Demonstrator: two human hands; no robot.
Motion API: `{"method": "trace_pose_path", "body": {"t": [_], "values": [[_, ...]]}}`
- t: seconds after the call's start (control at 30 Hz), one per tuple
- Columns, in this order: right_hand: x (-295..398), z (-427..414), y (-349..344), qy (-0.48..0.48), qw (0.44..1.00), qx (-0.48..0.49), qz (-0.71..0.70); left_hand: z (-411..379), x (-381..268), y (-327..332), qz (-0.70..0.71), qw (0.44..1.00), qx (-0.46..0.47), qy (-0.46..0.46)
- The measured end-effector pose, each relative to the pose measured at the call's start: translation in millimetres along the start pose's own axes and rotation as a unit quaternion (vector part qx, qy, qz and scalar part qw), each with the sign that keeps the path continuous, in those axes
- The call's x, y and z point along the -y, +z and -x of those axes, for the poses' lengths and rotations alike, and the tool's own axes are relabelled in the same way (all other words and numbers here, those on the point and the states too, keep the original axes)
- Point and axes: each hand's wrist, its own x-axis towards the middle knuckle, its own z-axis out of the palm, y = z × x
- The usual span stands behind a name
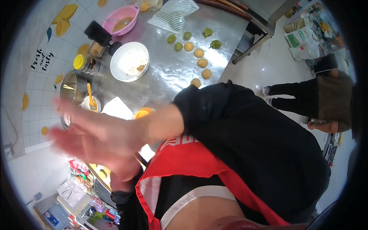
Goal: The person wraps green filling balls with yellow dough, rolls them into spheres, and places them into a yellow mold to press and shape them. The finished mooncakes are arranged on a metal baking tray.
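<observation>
My right hand (106, 130) is raised close to the camera and blurred by motion, its fingers stretched towards the left. Just below it, my left hand (123, 169) is partly covered by it, and the two palms seem to lie against each other. Whether anything sits between them is hidden. Beyond the hands, yellow dough balls (202, 63) form a curved row on the steel table (164, 72). Several green balls (178, 46) lie past that row, two of them rough-surfaced (215, 44). A white bowl (129, 61) holds a little brown crumbly filling.
A pink basin (122, 21) with liquid stands at the back left, near a striped plastic bag (175, 15). Along the tiled wall are a yellow-lidded jar (86, 64), a metal pot (73, 86) and a small bowl with a brush (92, 99). A person (316, 99) stands at right.
</observation>
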Motion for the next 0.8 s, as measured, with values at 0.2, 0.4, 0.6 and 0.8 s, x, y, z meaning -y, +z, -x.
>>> {"method": "trace_pose_path", "body": {"t": [0.2, 0.4, 0.6, 0.8], "values": [[-8.3, 15.2, 3.4, -0.056, 0.942, -0.103, 0.313, 20.3, 22.1, -13.6, 0.113, 0.978, 0.080, -0.158], [-16.5, 1.4, -9.3, -0.176, 0.778, 0.054, 0.601, 3.6, 15.2, -12.6, 0.190, 0.959, 0.051, -0.203], [-12.8, -3.7, 0.6, -0.134, 0.981, -0.028, 0.138, -22.5, -12.5, 12.6, 0.230, 0.954, 0.018, -0.194], [-17.9, 21.5, 9.4, -0.073, 0.964, -0.024, 0.254, 3.9, 26.8, -13.5, 0.176, 0.955, 0.025, -0.237]]}}
